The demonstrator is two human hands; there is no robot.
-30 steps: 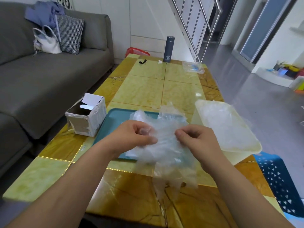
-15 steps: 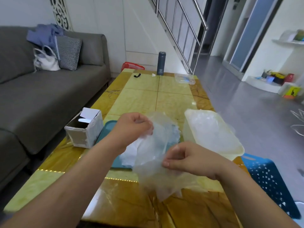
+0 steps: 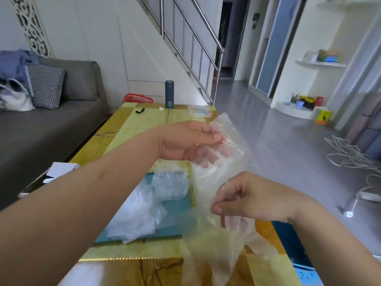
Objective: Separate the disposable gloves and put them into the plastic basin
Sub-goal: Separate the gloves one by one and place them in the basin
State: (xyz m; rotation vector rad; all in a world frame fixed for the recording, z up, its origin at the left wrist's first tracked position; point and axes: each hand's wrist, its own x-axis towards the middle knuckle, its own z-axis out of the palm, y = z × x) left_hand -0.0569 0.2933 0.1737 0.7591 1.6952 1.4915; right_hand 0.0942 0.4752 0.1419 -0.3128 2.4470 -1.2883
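Yellow marble table (image 3: pixel 148 118) beneath gloves (image 3: pixel 208 178) — grey sofa (image 3: pixel 51 129) left, stair rail (image 3: pixel 218 75) behind.

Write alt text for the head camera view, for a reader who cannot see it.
Two bare hands hold clear disposable gloves stretched above a yellow table: the left hand holds the upper end, the right hand pinches lower down. More gloves lie on a teal tray beneath.
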